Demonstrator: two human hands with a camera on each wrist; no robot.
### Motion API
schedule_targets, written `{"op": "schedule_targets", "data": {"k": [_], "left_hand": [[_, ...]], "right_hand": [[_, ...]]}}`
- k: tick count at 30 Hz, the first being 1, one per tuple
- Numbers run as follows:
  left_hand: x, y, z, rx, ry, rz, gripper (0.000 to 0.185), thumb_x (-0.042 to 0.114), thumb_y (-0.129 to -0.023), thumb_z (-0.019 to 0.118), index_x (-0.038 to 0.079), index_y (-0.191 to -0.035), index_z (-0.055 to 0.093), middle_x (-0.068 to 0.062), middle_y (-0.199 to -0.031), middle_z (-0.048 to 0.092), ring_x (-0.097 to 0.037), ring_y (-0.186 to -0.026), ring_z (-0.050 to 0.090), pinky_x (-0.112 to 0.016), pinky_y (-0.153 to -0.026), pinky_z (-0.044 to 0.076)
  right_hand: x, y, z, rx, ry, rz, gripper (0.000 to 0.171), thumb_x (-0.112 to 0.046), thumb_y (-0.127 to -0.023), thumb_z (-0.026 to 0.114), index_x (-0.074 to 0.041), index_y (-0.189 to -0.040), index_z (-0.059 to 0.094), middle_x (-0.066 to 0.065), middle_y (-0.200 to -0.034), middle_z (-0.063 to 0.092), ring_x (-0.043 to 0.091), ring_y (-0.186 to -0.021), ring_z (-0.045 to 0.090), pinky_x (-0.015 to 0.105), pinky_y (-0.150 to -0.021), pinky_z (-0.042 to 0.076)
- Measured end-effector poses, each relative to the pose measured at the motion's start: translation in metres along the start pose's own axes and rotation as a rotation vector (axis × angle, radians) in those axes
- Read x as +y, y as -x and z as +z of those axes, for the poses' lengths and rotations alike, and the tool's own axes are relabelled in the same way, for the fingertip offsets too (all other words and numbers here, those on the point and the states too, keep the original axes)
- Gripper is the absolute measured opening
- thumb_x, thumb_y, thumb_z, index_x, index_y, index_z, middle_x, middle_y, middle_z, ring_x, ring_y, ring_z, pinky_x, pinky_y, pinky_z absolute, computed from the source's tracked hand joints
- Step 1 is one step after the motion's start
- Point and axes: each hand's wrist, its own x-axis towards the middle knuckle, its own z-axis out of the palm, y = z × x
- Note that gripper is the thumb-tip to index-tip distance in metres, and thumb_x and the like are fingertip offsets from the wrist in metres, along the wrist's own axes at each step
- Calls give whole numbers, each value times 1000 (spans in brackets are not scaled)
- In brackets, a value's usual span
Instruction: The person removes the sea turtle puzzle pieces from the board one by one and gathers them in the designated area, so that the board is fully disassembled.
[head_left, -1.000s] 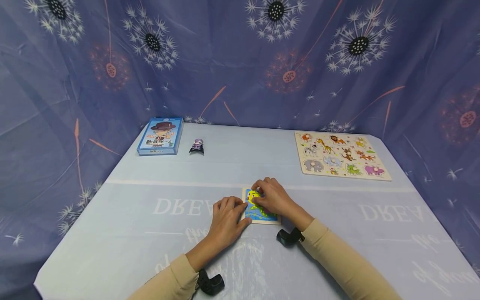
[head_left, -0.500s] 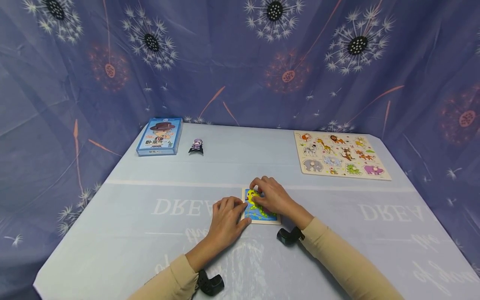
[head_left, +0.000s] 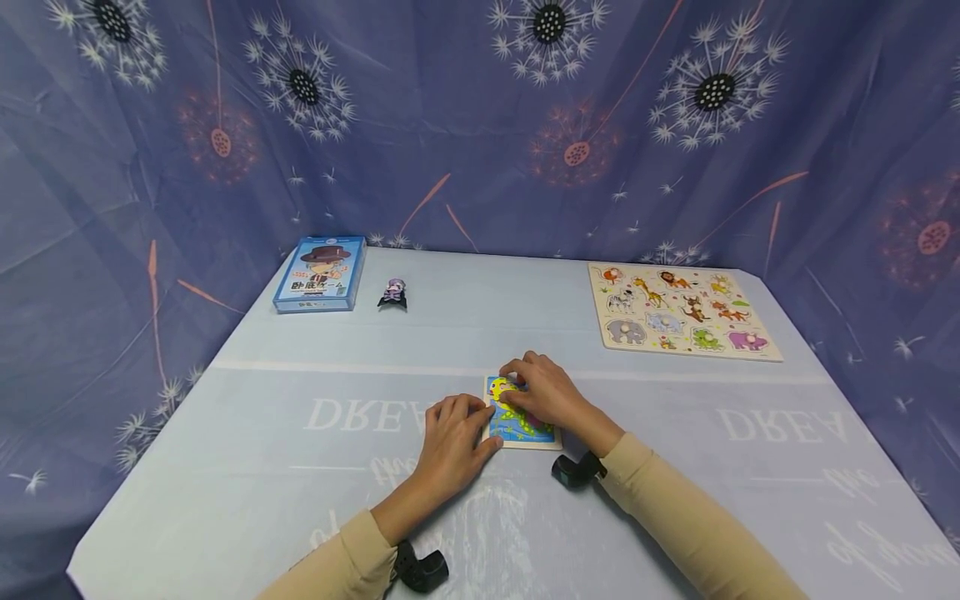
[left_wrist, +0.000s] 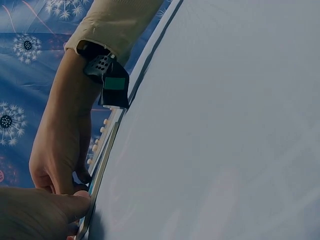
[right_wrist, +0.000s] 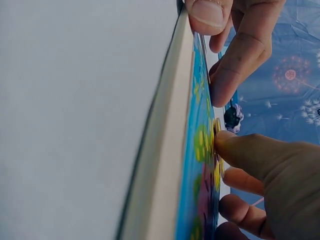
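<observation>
A small framed jigsaw puzzle (head_left: 517, 429) lies flat on the table, showing a yellow and green spotted cartoon animal on blue. My left hand (head_left: 453, 437) rests at its left side, thumb on the near left corner and index fingertip on the left edge. Over the upper part, my right hand (head_left: 555, 396) pinches a yellow puzzle piece (head_left: 497, 388) between thumb and bent fingers. In the right wrist view that piece sits slightly proud of the picture, with the thumb (right_wrist: 227, 141) against it. The right hand covers the puzzle's upper right.
A wooden animal peg puzzle (head_left: 678, 312) lies at the back right. At the back left are a blue card game box (head_left: 321, 273) and a little purple-haired figure (head_left: 393, 292). A dandelion-print curtain (head_left: 465, 125) hangs behind the table (head_left: 225, 467).
The yellow piece has shifted slightly left and away within the frame, turning a little, with my right fingers following it. My left hand has stayed in place.
</observation>
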Motion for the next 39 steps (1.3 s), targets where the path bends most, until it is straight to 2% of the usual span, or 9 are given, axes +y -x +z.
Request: {"op": "schedule_targets", "data": {"k": [5,13,19,28,34,39], "left_hand": [[1,-1,0,-16,15,-4,46,34,-83,71,10,-121,65,-3,-116,57,-24,-114,47,-51,-100,30],[3,-3,3,5,32,-4,42,31,-81,72,9,-117,68,-4,-113,58,-24,-112,50,-52,-97,31],[5,-3,4,8,37,-21,43,31,-80,73,9,-116,68,-4,-112,59,-24,-111,50,-51,-96,32],[6,-3,1,5,74,-58,43,31,-78,75,9,-115,69,-4,-112,59,-25,-109,48,-52,-94,31],[5,-3,-1,0,103,-66,42,29,-77,75,10,-114,69,-4,-111,59,-25,-108,48,-53,-93,30],[6,-4,-2,-5,102,-77,42,29,-78,75,10,-115,69,-4,-112,59,-26,-109,48,-53,-93,30]], "right_hand": [[0,1,-1,10,-11,16,34,-33,-81,73,-18,-110,68,0,-89,56,13,-78,48,28,-67,39],[4,5,-4,32,-45,3,29,-31,-83,72,-15,-107,69,1,-87,59,13,-77,51,30,-68,43],[16,16,-18,29,-108,17,29,-28,-83,71,-15,-109,68,0,-86,61,12,-76,52,29,-67,43],[62,41,-45,92,-107,3,27,-23,-84,71,-16,-109,68,1,-86,61,14,-77,52,28,-67,41],[95,60,-59,109,-101,33,25,-20,-83,71,-14,-107,68,2,-86,62,16,-78,54,30,-68,42],[119,73,-65,110,-78,65,25,-18,-82,72,-12,-106,69,2,-82,60,15,-75,51,29,-66,38]]}}
